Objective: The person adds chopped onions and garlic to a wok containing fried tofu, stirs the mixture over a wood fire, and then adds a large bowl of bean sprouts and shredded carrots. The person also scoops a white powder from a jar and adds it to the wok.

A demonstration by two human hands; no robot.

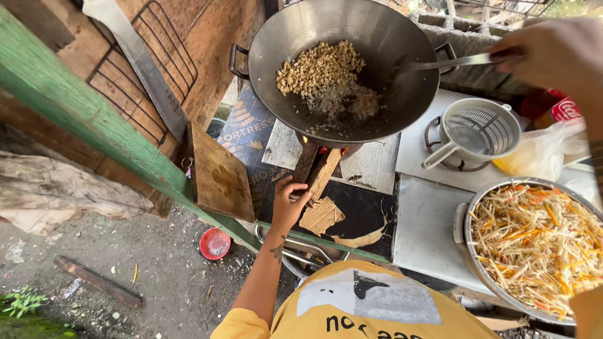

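Observation:
A large dark wok [402, 56] sits over a wood fire, with chopped pale bits [320, 66] frying in its left half. My right hand [556, 53] at the upper right grips the handle of a metal spatula [452, 61] that reaches into the wok. My left hand [287, 204] is closed around the near end of a firewood stick [317, 169], which runs under the wok toward the small flame [323, 150]. My yellow shirt fills the bottom edge.
Right of the fire, a white plastic strainer [480, 129] rests on a burner ring. A metal bowl [468, 216] holds shredded vegetables. A yellowish plastic bag [534, 157] lies behind it. A wooden cutting board [220, 176] leans on a green beam [81, 113]. A red dish [215, 243] lies on the ground.

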